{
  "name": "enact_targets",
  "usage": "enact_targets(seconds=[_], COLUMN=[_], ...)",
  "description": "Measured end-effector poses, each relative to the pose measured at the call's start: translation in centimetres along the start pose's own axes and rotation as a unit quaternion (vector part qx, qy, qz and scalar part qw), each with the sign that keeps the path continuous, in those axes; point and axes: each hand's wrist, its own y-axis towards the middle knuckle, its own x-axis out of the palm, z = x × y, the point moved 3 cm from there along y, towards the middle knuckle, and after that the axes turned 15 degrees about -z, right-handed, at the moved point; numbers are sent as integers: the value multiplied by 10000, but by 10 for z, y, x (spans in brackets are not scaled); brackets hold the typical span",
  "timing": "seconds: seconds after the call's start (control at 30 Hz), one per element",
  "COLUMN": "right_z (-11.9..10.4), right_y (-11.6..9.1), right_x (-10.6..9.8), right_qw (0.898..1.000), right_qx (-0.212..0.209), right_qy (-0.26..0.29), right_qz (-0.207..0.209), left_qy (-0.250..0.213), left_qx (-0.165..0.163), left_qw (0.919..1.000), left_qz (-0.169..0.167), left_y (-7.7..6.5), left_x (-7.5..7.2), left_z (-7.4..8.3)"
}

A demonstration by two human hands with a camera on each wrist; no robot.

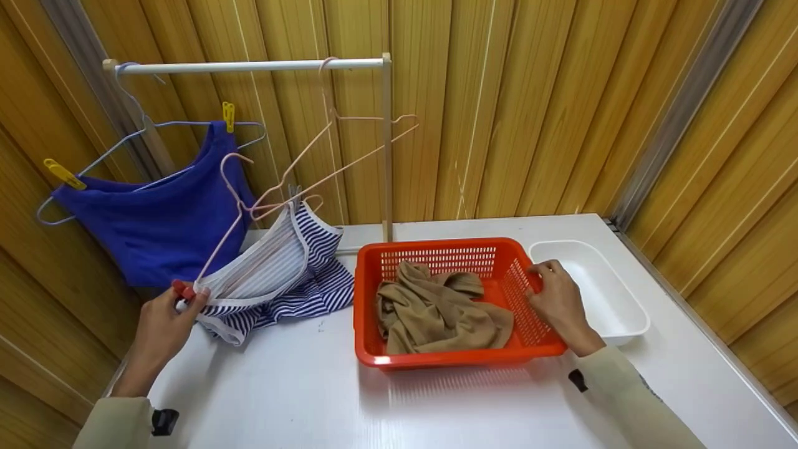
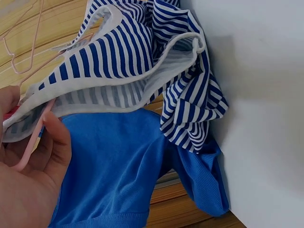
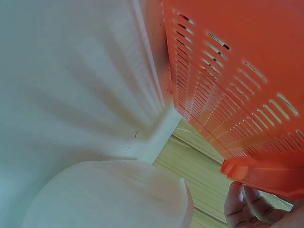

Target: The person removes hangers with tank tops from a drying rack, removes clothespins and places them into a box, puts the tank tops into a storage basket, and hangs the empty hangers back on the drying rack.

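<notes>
My left hand (image 1: 163,321) pinches one corner of a blue-and-white striped shirt (image 1: 324,274) together with the end of a pink wire hanger (image 1: 219,246). A red clothespin (image 1: 182,289) shows at those fingertips. Grey clothespins (image 1: 294,193) sit on the shirt's other shoulder. In the left wrist view the hanger's wire runs across the palm, and the striped shirt (image 2: 109,57) droops beside it. On the right, my right hand (image 1: 557,299) has its fingers curled over the side rim of a red perforated basket (image 1: 461,358). A crumpled brown garment (image 1: 442,312) lies in this basket.
A blue garment (image 1: 168,224) hangs from a light-blue hanger with yellow clothespins (image 1: 64,174) on the rack's bar (image 1: 249,66). Another pink hanger (image 1: 333,115) hangs farther right. Beyond the basket stands a white tub (image 1: 623,299) on the white table (image 1: 280,386).
</notes>
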Motion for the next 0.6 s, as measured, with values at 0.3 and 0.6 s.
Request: enact_targets(seconds=[0.3, 0.6], right_z=[0, 0], right_y=[0, 1], right_x=[1, 1], right_qw=[10000, 10000], right_qx=[37, -15], right_qy=[-32, -9], right_qz=[-40, 18], left_qy=[43, 123], left_qx=[83, 35], left_qw=[9999, 9999], left_qz=[50, 46], left_y=[-16, -28], left_x=[3, 5], left_z=[-5, 1])
